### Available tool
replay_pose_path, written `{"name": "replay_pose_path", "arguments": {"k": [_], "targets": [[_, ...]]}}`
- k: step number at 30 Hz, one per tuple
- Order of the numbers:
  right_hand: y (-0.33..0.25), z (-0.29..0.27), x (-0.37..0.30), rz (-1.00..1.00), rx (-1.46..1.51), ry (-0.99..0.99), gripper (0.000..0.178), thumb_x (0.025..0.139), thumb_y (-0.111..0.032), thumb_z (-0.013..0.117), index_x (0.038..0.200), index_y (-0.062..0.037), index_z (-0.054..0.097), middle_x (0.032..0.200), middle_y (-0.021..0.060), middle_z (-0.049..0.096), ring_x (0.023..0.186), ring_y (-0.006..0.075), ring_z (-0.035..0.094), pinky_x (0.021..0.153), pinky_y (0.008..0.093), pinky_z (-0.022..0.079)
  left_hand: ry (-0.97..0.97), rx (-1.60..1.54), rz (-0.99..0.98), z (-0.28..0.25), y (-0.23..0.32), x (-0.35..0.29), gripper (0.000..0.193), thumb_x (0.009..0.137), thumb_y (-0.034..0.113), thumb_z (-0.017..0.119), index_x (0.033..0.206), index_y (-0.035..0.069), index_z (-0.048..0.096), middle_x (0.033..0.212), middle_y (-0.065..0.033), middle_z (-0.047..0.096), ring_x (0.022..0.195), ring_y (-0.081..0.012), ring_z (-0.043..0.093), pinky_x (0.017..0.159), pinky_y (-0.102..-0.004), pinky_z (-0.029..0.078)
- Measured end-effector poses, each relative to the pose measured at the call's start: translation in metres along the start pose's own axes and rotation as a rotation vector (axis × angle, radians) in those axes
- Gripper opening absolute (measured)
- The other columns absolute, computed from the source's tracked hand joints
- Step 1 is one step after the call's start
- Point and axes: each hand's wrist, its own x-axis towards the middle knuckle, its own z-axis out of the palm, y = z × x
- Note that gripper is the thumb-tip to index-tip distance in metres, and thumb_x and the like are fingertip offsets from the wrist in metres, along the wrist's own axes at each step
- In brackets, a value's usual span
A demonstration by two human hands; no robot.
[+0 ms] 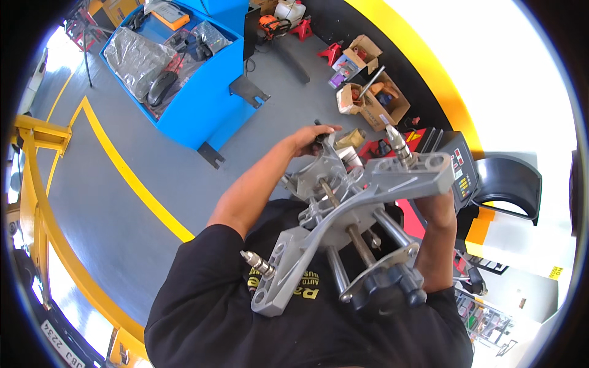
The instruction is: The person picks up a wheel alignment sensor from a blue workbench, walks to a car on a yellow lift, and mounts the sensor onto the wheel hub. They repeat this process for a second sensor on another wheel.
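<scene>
A grey metal wheel clamp [343, 211], the kind used for wheel alignment, is held up in front of my chest. Steel guide rods and a threaded spindle run through it to a black knob [392, 285] at the near end. Silver pointed tips stand on its two arms. My left hand [308, 140] is closed round the clamp's far end, by a small black part. My right hand [437, 208] grips the clamp beneath its right arm, which hides most of the fingers.
A blue machine [202, 104] with a tray of bagged parts stands at far left. Cardboard boxes [383, 101] and red jack stands [331, 53] line the wall. A wheel balancer with a control panel [463, 172] and black hood [509, 184] is close on my right. A yellow lift frame [55, 239] curves along the left.
</scene>
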Motion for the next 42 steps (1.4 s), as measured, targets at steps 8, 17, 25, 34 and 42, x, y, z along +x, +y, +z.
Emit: {"name": "replay_pose_path", "arguments": {"k": [8,17,25,34,42], "targets": [[0.011,0.013,-0.024,-0.063,0.102,-0.111,0.036,0.106,-0.030,0.060,0.120,0.0037,0.060,0.087,0.0147,0.063,0.074,0.0272,0.067,0.072,0.0457,0.058,0.040,-0.020,0.031,-0.010,0.013,-0.012,0.044,0.100,0.034,0.059,0.143,0.026,0.065,0.083,0.0070,0.049,0.060,-0.0069,0.043,0.053,-0.0251,0.034],[0.089,-0.054,0.083,-0.209,-0.590,-0.142,0.035,0.103,-0.033,0.063,0.113,0.0007,0.067,0.096,0.0136,0.072,0.085,0.0212,0.071,0.071,0.0356,0.056,0.046,0.022,0.012,-0.010,0.023,-0.016,0.047,0.102,0.033,0.056,0.148,0.024,0.059,0.088,0.0081,0.063,0.064,-0.0060,0.050,0.058,-0.0244,0.035],[0.289,-0.066,0.137,0.367,-0.672,0.021,0.050,0.105,-0.039,0.056,0.124,0.0071,0.063,0.111,0.0185,0.071,0.096,0.0282,0.071,0.084,0.0396,0.055,0.078,0.035,-0.007,-0.016,0.015,-0.014,0.048,0.103,0.035,0.055,0.150,0.028,0.057,0.102,0.0038,0.063,0.074,-0.0089,0.055,0.068,-0.0269,0.046],[0.299,-0.037,0.130,0.267,-0.586,0.005,0.047,0.108,-0.039,0.049,0.118,0.0044,0.064,0.107,0.0201,0.069,0.096,0.0316,0.067,0.086,0.0420,0.051,0.168,0.018,-0.017,-0.020,0.016,-0.035,0.046,0.103,0.041,0.057,0.148,0.032,0.061,0.096,0.0058,0.051,0.076,-0.0098,0.046,0.069,-0.0278,0.042],[0.295,-0.030,0.121,0.260,-0.543,0.014,0.047,0.109,-0.040,0.046,0.116,0.0026,0.064,0.105,0.0205,0.069,0.095,0.0328,0.065,0.087,0.0428,0.049,0.224,0.045,-0.012,-0.023,0.016,-0.033,0.046,0.101,0.045,0.061,0.144,0.029,0.064,0.094,0.0076,0.054,0.077,-0.0088,0.047,0.072,-0.0274,0.042]]}}
